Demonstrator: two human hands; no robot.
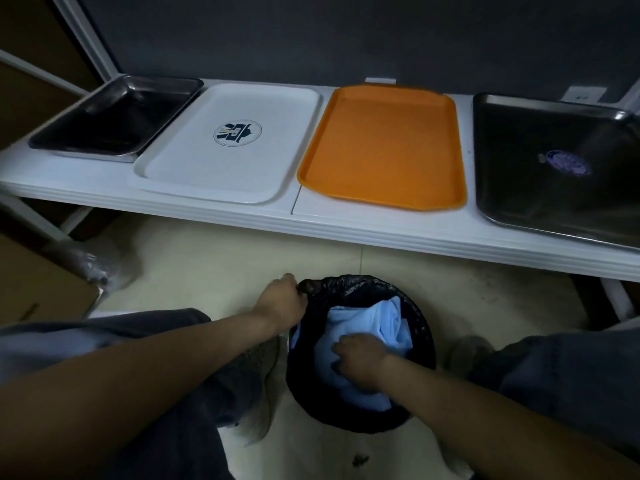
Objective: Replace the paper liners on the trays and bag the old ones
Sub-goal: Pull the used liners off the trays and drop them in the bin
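A black bin bag (420, 327) lines a round bin on the floor between my knees. Crumpled pale blue paper liners (384, 323) fill its mouth. My left hand (282, 301) grips the bag's rim at its far left. My right hand (360, 363) presses down on the blue paper inside the bag, fingers bent over it. On the white table (346, 230) lie four trays without paper: a steel tray (114, 114) at far left, a white tray (194, 161) with a round logo, an orange tray (384, 147), and a steel tray (519, 168) with a blue sticker at right.
A cardboard box (38, 289) and a crumpled clear plastic bag (100, 265) sit on the floor at left under the table. A table leg (620, 299) stands at right. A dark wall runs behind the table. My knees flank the bin.
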